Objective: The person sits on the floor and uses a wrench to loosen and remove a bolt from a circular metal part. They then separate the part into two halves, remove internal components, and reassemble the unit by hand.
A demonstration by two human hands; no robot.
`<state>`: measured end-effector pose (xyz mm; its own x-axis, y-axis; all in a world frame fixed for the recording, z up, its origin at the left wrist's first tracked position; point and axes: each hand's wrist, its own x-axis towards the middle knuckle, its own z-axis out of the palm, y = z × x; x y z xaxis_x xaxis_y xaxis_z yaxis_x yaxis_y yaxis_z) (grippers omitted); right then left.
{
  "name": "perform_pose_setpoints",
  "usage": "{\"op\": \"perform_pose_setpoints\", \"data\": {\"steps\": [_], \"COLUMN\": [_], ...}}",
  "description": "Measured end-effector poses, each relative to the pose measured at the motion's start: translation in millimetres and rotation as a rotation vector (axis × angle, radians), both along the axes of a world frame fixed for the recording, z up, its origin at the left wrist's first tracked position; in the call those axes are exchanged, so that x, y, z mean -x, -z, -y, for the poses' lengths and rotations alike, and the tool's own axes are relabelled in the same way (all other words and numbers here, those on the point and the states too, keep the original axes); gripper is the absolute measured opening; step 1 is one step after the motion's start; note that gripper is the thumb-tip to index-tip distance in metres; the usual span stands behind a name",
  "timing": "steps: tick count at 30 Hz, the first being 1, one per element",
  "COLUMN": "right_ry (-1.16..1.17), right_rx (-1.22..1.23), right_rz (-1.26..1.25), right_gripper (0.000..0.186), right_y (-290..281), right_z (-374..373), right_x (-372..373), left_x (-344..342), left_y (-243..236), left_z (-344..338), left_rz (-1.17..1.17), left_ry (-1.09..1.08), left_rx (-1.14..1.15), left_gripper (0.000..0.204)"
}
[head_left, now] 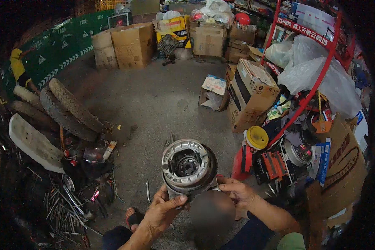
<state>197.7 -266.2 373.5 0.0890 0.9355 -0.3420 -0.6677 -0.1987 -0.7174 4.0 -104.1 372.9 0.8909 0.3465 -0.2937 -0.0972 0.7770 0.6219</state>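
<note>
A round metal wheel hub (183, 177), with a silver ribbed ring and a dark hollow centre, is tilted up in front of me. My left hand (167, 210) grips its lower left edge, thumb on top and fingers underneath. Closed beside the hub's lower right side, my right hand (239, 193) has its thumb and forefinger together at a grey metal edge; what it pinches is hard to make out. A smeared dark round patch (212, 214) between the hands hides what lies there. On the floor left of the hub lies a wrench (148, 191).
Several tyres (66, 110) and a pale curved panel (33, 141) lie left, above scattered metal tools (66, 208). At right are a tall carton (252, 93), a yellow-lidded tub (257, 137) and a red-framed rack (308, 96). Cardboard boxes (133, 46) line the back. A sandalled foot (133, 217) shows below.
</note>
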Motion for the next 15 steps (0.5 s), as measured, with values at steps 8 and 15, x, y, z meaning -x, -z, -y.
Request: {"op": "perform_pose_setpoints", "data": {"steps": [8, 15], "right_ry": [-0.013, -0.105], "right_rx": [0.26, 0.335], "right_rz": [0.077, 0.025], "right_gripper": [0.024, 0.026], "right_y": [32.8, 28.9], "right_z": [30.6, 45.6], "right_x": [12.8, 3.5], "left_x": [-22.4, -16.0], "left_y": [1.2, 22.0], "left_z": [17.4, 18.3], "left_rz": [-0.23, -0.441], "left_ry": [0.114, 0.235], "left_rx": [-0.235, -0.051], "left_gripper": [0.057, 0.055]}}
